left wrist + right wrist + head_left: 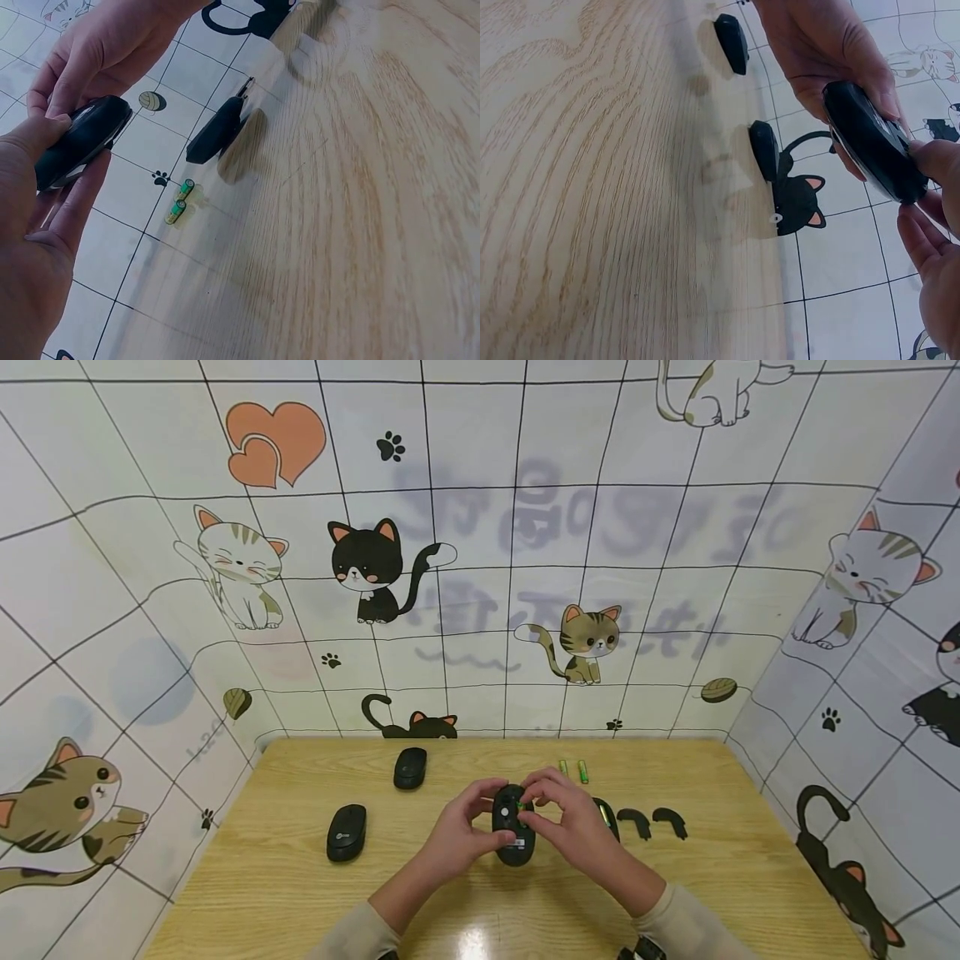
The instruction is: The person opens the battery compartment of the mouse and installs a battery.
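Observation:
A black computer mouse (pixel 514 852) is held up over the table, its underside with a white label facing the head camera. My left hand (pixel 459 835) grips it by its left side, thumb on the underside. My right hand (pixel 573 822) is at its upper right, with thumb and index finger pinching a small green battery (pixel 521 806) at the opening in the underside; the fingers hide most of the battery. In the left wrist view the mouse (pixel 86 142) sits between both hands, and the right wrist view shows its dark side (pixel 870 142).
Two black mice (pixel 347 833) (pixel 410 768) stand on the wooden table (pixel 255 877) at left. Partly behind my right hand lies another mouse (pixel 606 817), upturned with a battery showing. Two curved black covers (pixel 635 822) (pixel 670 821) lie right of it. Two green batteries (pixel 563 767) (pixel 583 771) lie farther back.

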The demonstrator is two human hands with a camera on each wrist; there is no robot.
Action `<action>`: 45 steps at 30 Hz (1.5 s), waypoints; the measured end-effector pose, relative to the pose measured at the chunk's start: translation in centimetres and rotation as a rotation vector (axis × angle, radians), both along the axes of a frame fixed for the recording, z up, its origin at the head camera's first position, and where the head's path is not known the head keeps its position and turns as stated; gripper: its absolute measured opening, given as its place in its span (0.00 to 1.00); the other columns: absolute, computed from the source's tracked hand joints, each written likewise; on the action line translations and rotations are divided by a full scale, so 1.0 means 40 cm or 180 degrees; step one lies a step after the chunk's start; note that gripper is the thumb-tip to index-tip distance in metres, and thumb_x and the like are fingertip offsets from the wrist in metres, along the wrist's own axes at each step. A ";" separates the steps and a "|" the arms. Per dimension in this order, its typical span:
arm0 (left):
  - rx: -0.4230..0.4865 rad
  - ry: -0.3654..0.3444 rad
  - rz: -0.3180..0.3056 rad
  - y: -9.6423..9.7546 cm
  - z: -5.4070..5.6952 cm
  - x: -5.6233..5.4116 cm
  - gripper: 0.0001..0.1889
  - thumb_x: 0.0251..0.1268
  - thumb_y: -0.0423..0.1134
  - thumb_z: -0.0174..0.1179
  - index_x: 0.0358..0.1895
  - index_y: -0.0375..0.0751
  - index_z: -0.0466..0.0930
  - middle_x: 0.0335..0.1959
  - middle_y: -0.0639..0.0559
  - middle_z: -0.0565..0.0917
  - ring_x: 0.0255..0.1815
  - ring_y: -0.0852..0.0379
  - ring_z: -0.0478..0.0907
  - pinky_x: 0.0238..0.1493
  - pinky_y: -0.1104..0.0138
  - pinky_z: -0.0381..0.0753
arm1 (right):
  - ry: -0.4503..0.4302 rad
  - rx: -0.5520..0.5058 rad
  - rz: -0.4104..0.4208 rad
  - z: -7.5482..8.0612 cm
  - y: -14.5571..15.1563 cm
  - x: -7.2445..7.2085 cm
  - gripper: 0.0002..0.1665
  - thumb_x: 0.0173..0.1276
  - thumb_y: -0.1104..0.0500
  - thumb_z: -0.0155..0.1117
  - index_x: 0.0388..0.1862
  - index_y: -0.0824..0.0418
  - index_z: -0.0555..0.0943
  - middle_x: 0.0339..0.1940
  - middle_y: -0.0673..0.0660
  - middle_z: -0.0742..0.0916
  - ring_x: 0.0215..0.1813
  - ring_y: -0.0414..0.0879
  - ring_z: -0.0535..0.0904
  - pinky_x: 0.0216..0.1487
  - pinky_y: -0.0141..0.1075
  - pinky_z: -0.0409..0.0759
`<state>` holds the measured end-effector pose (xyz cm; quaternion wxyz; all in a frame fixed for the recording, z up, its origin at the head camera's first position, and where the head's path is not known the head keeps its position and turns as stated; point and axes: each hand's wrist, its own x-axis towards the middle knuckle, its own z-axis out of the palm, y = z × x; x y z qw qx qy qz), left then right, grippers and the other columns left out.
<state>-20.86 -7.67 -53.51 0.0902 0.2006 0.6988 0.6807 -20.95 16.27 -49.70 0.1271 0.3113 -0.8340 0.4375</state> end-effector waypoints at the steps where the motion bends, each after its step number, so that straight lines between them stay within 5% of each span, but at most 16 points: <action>1: 0.0011 -0.0005 -0.0001 0.001 0.001 0.000 0.37 0.70 0.32 0.78 0.79 0.55 0.75 0.68 0.45 0.81 0.65 0.46 0.82 0.49 0.56 0.94 | 0.0005 -0.0010 0.0003 0.001 0.001 0.000 0.13 0.71 0.61 0.82 0.48 0.48 0.87 0.59 0.46 0.85 0.57 0.43 0.84 0.56 0.45 0.90; 8: 0.0058 0.0024 -0.0001 0.003 0.001 -0.006 0.37 0.69 0.33 0.79 0.79 0.54 0.76 0.69 0.46 0.80 0.65 0.46 0.82 0.48 0.55 0.94 | 0.0168 0.0053 -0.0008 -0.001 0.008 0.000 0.15 0.69 0.62 0.83 0.50 0.47 0.88 0.62 0.46 0.86 0.61 0.47 0.85 0.57 0.51 0.90; 27: 0.0053 0.0039 0.0027 0.012 0.007 -0.006 0.37 0.68 0.31 0.79 0.78 0.53 0.77 0.68 0.45 0.81 0.64 0.48 0.83 0.46 0.57 0.94 | 0.0627 0.0385 0.0080 0.010 0.008 0.000 0.15 0.67 0.68 0.83 0.40 0.53 0.85 0.59 0.53 0.85 0.56 0.49 0.87 0.46 0.43 0.92; 45: 0.0062 0.0023 0.0011 0.002 0.020 -0.017 0.36 0.69 0.30 0.78 0.78 0.52 0.76 0.72 0.47 0.79 0.65 0.46 0.81 0.49 0.57 0.94 | 0.0441 0.0292 0.0116 0.008 0.007 0.005 0.12 0.69 0.66 0.82 0.39 0.48 0.89 0.66 0.54 0.84 0.63 0.54 0.86 0.52 0.42 0.92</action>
